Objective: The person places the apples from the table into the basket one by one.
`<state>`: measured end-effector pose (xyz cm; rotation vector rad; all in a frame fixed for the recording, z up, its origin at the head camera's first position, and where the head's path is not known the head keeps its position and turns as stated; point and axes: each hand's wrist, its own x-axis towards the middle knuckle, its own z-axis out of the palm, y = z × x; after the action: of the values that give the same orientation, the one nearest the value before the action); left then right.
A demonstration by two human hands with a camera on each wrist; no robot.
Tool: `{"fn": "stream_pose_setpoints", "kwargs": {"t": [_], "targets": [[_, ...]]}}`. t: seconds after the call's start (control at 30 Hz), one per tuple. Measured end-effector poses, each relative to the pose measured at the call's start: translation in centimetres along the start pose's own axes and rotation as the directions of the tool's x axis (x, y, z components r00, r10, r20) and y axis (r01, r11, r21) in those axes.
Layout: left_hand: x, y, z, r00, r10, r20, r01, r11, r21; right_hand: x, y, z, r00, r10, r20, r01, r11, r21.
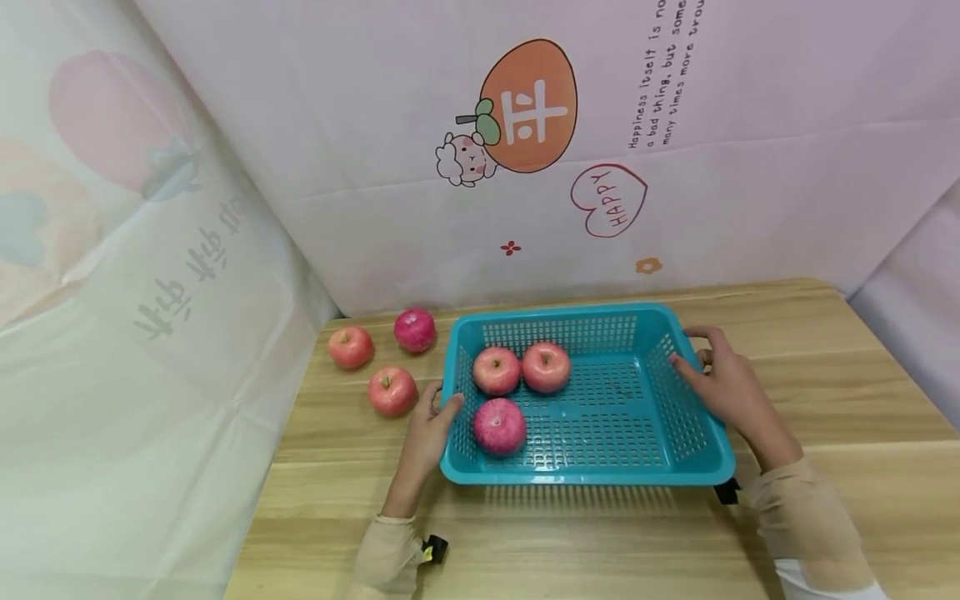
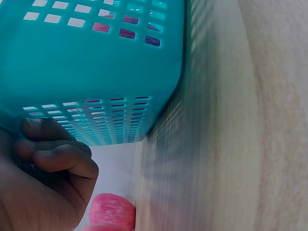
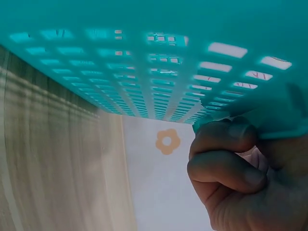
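A teal plastic basket (image 1: 592, 477) with perforated sides is held at both short ends. My left hand (image 1: 429, 435) grips its left rim, thumb over the edge and fingers outside, curled in the left wrist view. On the right rim my right hand (image 1: 723, 385) holds on likewise, with bent fingers (image 3: 221, 168) below the rim in the right wrist view. Inside, toward the left end, lie two light red apples, one apple (image 1: 497, 371) beside another apple (image 1: 546, 367), and a darker pink apple (image 1: 499, 427) nearer me.
Left of the basket on the wooden table (image 1: 337, 517) sit a red apple (image 1: 351, 347), a dark pink apple (image 1: 415, 330) and another red apple (image 1: 393, 392) close to my left hand. A printed white cloth (image 1: 390, 225) hangs behind the table and along its left side.
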<state>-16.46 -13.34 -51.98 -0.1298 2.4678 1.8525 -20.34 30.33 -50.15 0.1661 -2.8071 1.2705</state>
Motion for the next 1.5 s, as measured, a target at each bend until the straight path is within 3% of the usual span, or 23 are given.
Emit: {"fn": "stream_pose_setpoints", "kwargs": {"t": [0.63,0.87,1.07,1.33,1.5], "targets": [[0.2,-0.2,0.1,1.0,-0.004,-0.007,0.004,1.0,-0.013,-0.3,0.9,0.3,1.0,0.026,-0.017,-0.023,0.99,0.142],[0.3,-0.3,0.0,0.998,0.006,-0.069,-0.002,0.998,0.06,-0.5,0.8,0.3,0.999,0.03,-0.016,-0.026,0.986,0.163],[0.4,-0.3,-1.0,0.995,0.01,-0.103,-0.007,0.999,0.033,-0.4,0.5,0.3,0.999,0.03,-0.013,-0.027,0.987,0.157],[1.0,-0.1,-3.1,0.98,0.121,-0.16,-0.099,0.985,0.141,-0.5,0.4,0.4,0.999,0.035,-0.019,-0.032,0.989,0.143],[1.3,0.2,-4.9,0.965,0.217,-0.145,-0.185,0.961,0.206,-0.5,0.4,0.5,0.999,0.033,-0.022,-0.03,0.988,0.148]]}}
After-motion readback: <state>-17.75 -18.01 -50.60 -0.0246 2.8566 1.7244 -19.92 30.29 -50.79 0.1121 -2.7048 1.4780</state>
